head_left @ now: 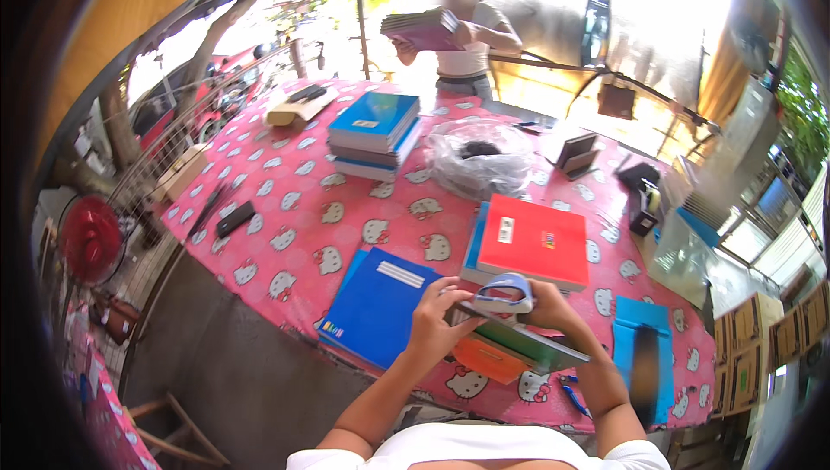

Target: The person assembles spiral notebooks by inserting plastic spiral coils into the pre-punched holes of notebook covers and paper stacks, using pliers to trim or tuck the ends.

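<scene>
A thin green notebook (534,342) is tilted up in front of me, above the table. The thumb and fingers of my left hand (439,316) pinch its upper left corner. My right hand (553,306) is wrapped round a blue-and-white stapler-like tool (504,294) at the notebook's upper edge; its jaws are hidden. Below the notebook lies an orange notebook (488,359). Blue notebooks (380,306) lie left of my left hand. Beyond my hands is a stack topped by a red notebook (533,239).
A pink patterned cloth covers the table (285,254). On it are a tall book stack (373,124), a plastic bag (480,159), a black phone (235,219), a tape dispenser (644,202), a light-blue folder (641,358) and blue-handled pliers (572,394). Across stands a person (467,46) holding books.
</scene>
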{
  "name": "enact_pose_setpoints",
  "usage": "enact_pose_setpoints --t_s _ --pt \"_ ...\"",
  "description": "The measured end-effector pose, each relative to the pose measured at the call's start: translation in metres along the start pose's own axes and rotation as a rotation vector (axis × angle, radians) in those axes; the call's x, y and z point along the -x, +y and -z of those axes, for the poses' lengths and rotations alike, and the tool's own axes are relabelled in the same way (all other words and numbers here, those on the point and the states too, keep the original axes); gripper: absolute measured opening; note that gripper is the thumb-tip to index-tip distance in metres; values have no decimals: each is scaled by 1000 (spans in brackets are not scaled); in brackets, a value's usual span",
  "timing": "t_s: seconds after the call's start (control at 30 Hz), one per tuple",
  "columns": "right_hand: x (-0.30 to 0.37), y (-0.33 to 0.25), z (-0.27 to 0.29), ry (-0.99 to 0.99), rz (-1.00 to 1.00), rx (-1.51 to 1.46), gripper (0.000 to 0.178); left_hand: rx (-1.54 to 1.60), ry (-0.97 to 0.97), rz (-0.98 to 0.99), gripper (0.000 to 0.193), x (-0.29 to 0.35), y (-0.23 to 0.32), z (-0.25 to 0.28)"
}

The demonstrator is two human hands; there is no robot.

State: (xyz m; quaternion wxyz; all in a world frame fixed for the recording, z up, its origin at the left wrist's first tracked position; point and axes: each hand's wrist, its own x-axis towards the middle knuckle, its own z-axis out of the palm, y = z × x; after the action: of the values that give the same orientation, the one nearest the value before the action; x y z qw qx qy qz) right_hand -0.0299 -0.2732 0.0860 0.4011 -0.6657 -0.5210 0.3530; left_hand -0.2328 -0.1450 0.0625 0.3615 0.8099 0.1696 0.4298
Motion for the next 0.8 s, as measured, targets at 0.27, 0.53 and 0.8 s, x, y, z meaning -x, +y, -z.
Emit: enact_pose_setpoints --t_s 0.27,0.53,0.8 --pt "-17 23 3 80 -3 118 52 147 -39 197 52 1 -5 1" --pt "-34 14 -1 -45 125 -177 47 360 -4 343 43 10 -23 1" --pt "-42 -5 -9 -41 159 54 53 652 95 407 32 16 -26 6"
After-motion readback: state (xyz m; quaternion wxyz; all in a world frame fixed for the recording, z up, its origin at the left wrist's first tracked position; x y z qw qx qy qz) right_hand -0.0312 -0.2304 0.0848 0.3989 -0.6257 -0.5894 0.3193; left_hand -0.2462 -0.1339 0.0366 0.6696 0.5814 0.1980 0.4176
